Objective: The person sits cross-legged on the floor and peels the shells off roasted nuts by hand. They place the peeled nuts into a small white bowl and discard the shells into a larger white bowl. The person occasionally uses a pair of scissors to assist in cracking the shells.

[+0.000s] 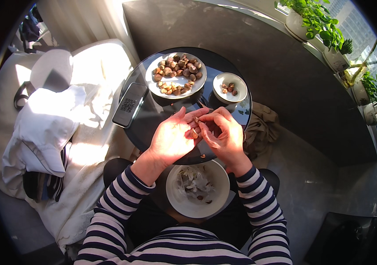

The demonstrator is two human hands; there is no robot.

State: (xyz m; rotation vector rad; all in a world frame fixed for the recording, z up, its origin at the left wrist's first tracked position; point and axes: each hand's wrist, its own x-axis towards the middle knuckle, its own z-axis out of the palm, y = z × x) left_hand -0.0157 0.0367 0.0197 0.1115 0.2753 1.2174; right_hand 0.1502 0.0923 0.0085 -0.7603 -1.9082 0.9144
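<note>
My left hand [174, 135] is palm up over the near part of a round black table [162, 140], with a piece of brown nut [194, 133] resting on its fingers. Thumb and fingertips of my right hand [223, 132] pinch a small bit of nut or shell [196, 120] right above the left fingers. Beyond my hands stands a white plate [172, 79] with whole brown nuts at the back and broken pieces at the front. To its right, a small white bowl [220, 94] holds several nuts. A crumb of shell [202, 156] lies by the table's near edge.
A white bin [172, 195] with crumpled plastic and shell bits stands below the table edge, between my legs. A smartphone [129, 105] lies at the table's left. White clothing [47, 122] covers the seat at left. Potted plants [299, 25] line the windowsill at right.
</note>
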